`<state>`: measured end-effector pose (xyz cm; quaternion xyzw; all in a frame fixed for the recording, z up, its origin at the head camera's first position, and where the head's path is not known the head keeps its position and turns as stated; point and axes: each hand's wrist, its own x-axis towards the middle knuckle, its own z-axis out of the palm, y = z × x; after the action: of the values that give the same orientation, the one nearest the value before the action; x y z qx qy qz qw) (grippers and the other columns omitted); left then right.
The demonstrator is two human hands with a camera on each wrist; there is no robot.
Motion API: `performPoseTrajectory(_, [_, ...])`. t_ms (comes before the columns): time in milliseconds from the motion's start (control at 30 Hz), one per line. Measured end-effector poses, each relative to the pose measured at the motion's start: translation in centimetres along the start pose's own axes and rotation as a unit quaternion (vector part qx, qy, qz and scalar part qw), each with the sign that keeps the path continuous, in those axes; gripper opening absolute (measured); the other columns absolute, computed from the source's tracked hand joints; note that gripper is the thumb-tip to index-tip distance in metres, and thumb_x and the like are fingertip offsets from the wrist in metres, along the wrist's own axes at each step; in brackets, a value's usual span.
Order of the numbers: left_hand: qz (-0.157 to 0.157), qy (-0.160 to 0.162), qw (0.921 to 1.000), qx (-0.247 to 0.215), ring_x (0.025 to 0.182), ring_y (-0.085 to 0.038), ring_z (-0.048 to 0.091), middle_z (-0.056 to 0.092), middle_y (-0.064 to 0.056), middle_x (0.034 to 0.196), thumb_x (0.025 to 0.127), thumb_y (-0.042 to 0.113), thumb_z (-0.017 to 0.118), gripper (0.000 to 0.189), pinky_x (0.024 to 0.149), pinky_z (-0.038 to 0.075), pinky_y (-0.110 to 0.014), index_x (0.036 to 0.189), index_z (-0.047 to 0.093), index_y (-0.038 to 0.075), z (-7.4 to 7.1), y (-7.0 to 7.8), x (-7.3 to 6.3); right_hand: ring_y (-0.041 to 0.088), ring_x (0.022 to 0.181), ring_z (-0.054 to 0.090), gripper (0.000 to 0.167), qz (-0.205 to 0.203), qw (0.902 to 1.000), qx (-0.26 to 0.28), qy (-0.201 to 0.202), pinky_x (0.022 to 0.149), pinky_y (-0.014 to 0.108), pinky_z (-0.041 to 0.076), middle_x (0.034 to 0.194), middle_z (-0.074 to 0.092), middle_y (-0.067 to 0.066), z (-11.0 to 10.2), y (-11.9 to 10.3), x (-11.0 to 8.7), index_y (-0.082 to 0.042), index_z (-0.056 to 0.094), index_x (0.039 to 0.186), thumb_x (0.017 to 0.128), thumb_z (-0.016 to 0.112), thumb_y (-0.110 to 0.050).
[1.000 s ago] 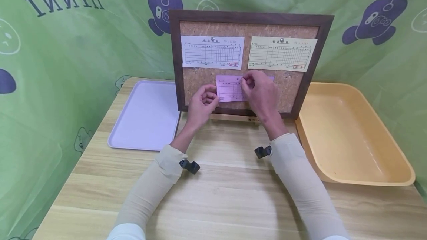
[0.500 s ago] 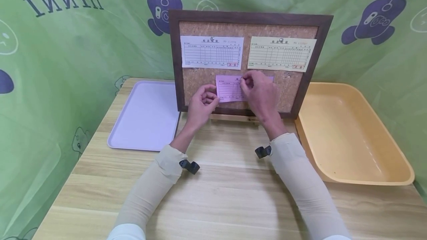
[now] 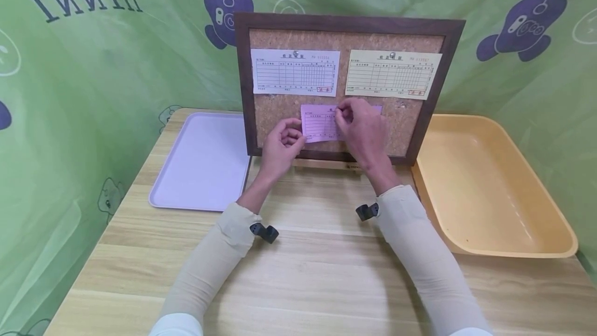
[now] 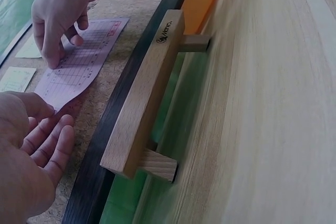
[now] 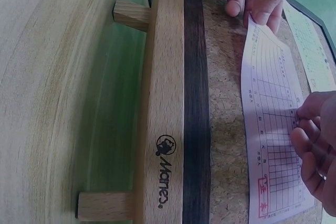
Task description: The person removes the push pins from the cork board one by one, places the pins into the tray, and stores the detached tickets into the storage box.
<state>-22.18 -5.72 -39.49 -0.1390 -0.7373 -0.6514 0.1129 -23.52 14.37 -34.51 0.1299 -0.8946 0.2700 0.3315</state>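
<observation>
A pink receipt slip lies against the lower middle of a framed corkboard. My left hand pinches its lower left corner between thumb and index finger, the other fingers loosely curled; in the left wrist view the slip's lower edge bows off the cork. At the slip's top middle, my right hand has thumb and index finger pinched together on what seems a small pushpin, mostly hidden by the fingertips. Above, a white receipt and a pale yellow receipt each hang from a silver pushpin.
A wooden easel ledge supports the board's lower edge on the wood-grain table. To the left lies a flat lavender tray; a deep yellow bin stands at the right. Green printed cloth hangs behind.
Both hands and the pink slip keep their places on the board. The head view has shifted very slightly.
</observation>
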Motion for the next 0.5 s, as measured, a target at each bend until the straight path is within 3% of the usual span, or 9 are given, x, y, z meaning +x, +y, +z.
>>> performPoseTrajectory(500, [0.003,0.001,0.9999,-0.015,0.080,-0.021,0.065,0.068,-0.014,0.093,0.092,-0.004,0.072,0.032,0.069,0.056,-0.028,0.123,0.064,0.000,0.08,-0.06,0.19,0.023,0.077,0.065,0.012,-0.002,1.0000,0.005,0.001,0.067,0.036,0.053,0.092,0.070,0.012,0.20,0.06,0.02,-0.002,0.070,0.102,0.097,0.067,-0.013])
